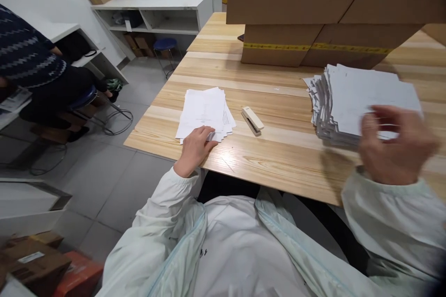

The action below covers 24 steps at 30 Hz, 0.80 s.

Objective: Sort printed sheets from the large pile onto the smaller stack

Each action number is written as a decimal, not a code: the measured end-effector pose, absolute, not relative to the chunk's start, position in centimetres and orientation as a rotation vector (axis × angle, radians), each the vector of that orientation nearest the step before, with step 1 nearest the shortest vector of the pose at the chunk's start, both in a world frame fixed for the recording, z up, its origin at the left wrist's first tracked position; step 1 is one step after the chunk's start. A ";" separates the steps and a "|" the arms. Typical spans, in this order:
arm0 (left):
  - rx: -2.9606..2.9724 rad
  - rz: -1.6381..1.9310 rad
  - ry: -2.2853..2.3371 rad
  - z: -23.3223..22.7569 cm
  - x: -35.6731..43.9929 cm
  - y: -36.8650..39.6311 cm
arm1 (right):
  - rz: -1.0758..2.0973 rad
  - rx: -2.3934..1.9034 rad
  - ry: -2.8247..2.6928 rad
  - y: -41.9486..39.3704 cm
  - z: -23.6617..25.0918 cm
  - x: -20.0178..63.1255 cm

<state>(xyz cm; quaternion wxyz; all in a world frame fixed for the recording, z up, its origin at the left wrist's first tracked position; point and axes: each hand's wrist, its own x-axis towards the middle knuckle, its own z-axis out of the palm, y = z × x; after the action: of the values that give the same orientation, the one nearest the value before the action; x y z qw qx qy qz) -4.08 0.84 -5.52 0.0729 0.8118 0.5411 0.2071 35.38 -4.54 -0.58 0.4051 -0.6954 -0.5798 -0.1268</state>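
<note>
My left hand (196, 148) lies over the near edge of a small pile of printed white sheets (204, 109), its fingers stretched out on the paper. The pile is slightly fanned, with more sheets showing along its right side. A cream stapler (252, 119) rests on the table between the two paper piles, touched by neither hand. Over the front right of a tall, uneven stack of paper (369, 93) is my right hand (397, 144), blurred by motion. Its thumb and fingers are loosely curved with a gap between them, and nothing shows in them.
Large cardboard boxes (278, 39) stand at the back of the wooden table (278, 158). To the left, a person (31, 55) sits on a stool by a white desk. A blue stool (165, 44) is near white shelves (167, 2). Cartons (35, 260) lie on the floor at lower left.
</note>
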 end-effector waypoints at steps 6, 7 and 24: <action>2.457 0.715 1.688 -6.4 -3.6 1.3 | 0.889 -1.288 -1.805 -2.5 -2.2 23.6; 2.420 0.763 1.727 -6.6 -3.5 1.4 | 1.057 -1.241 -1.756 -1.8 -2.6 22.4; 1.225 1.111 1.221 -5.0 -4.5 1.9 | 1.390 -1.022 -1.269 5.2 -6.5 12.1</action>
<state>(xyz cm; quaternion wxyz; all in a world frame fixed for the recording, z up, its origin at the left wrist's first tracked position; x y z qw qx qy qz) -4.49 1.90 -4.97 0.5167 0.5101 0.5086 0.4629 12.06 5.17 -6.52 0.4793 -0.4190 -0.5199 0.5696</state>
